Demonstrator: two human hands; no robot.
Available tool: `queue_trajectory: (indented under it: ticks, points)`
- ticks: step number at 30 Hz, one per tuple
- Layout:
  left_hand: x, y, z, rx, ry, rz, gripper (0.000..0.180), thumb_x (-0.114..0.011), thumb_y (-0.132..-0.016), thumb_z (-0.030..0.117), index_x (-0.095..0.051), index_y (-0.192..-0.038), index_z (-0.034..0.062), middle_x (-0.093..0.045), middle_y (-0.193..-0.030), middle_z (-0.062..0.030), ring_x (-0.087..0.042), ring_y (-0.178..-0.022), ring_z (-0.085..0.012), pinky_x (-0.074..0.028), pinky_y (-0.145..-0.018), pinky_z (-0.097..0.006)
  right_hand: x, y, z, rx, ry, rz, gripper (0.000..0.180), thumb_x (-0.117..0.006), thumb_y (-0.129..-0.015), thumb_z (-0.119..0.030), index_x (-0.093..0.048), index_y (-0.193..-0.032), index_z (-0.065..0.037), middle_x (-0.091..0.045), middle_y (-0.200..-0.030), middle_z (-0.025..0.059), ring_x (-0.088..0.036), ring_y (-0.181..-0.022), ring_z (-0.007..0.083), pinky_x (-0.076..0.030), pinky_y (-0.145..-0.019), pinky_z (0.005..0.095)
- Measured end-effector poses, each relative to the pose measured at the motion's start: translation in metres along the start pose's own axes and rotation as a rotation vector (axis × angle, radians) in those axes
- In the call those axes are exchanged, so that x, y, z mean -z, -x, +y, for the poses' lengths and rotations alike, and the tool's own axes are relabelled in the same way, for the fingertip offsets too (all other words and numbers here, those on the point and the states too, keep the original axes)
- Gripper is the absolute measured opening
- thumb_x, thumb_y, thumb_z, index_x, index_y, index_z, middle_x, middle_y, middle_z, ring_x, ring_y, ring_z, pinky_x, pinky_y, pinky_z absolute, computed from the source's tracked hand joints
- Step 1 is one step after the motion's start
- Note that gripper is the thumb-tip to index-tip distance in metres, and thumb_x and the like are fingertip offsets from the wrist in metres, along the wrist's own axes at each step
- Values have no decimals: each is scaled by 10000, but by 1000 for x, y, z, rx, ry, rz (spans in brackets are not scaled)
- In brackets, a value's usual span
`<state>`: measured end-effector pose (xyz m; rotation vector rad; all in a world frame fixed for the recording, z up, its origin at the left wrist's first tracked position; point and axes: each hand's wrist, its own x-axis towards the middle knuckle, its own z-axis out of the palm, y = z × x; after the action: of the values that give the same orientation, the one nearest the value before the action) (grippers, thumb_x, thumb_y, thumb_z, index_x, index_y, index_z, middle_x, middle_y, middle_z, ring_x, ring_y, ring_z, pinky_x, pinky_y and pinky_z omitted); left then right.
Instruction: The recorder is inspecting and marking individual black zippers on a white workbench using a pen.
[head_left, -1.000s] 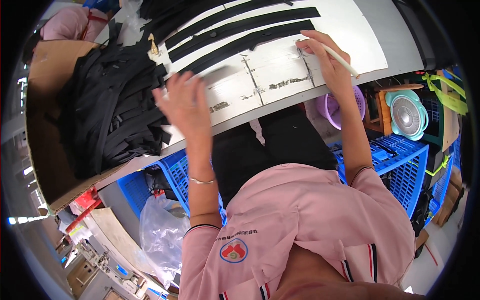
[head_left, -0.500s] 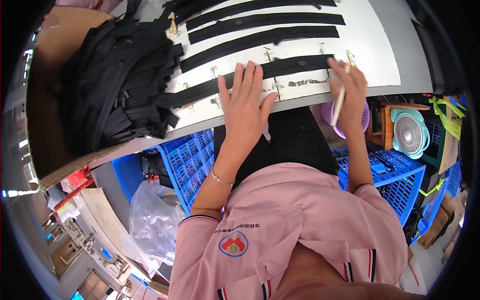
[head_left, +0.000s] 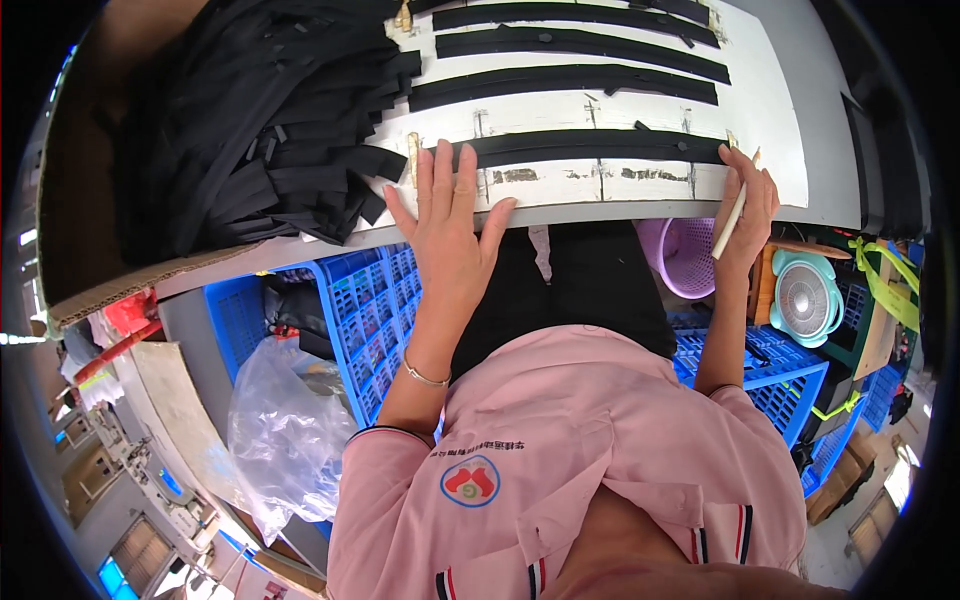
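Observation:
My left hand (head_left: 452,225) lies flat, fingers apart, on the near edge of a white work board (head_left: 770,150), its fingertips on the left end of the nearest black strap (head_left: 590,149). My right hand (head_left: 748,215) rests at the right end of that strap and grips a thin pale pen (head_left: 733,210). Three more long black straps (head_left: 560,82) lie in parallel rows farther up the board.
A big heap of black straps (head_left: 260,120) fills a cardboard box on the left. Below the board sit blue plastic crates (head_left: 370,300), a purple basket (head_left: 690,255), a small teal fan (head_left: 805,298) and a clear plastic bag (head_left: 285,430).
Both hands have drawn back to the board's near edge. The left hand has flattened on the nearest strap's left end, while the right hand came to its right end with the pen.

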<state>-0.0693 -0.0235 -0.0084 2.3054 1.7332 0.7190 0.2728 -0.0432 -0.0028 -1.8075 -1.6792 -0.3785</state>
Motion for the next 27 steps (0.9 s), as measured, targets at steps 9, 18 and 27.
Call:
queue_trajectory:
  ticks: [9,18,27]
  points:
    - [2,3,0,28,39,37,674,-719,-946,412,-536,-1476,37,-462,-1573,-165,-317,-1525,-370,-66,-1219,-619,-24,-43,-145,-323,-1080,-418,239,-621,-1038,-204,-748,-1140,-29,-732,-900,42,-615,-780,81,-481,-671,237]
    - [-1,0,1,36,42,56,665,-711,-937,413,-545,-1465,45,-480,-1556,-163,-342,-1512,-365,-89,-1213,-621,-86,-36,-180,-226,-1059,-480,209,-650,-1016,-184,-709,-1008,16,-665,-741,38,-555,-653,62,-446,-585,244]
    - [-1,1,1,21,32,68,665,-706,-936,411,-543,-1460,36,-486,-1547,-175,-347,-1507,-367,-95,-1208,-628,-83,-36,-181,-195,-1002,-503,212,-632,-1026,-180,-703,-1011,19,-659,-743,49,-561,-658,81,-460,-595,258]
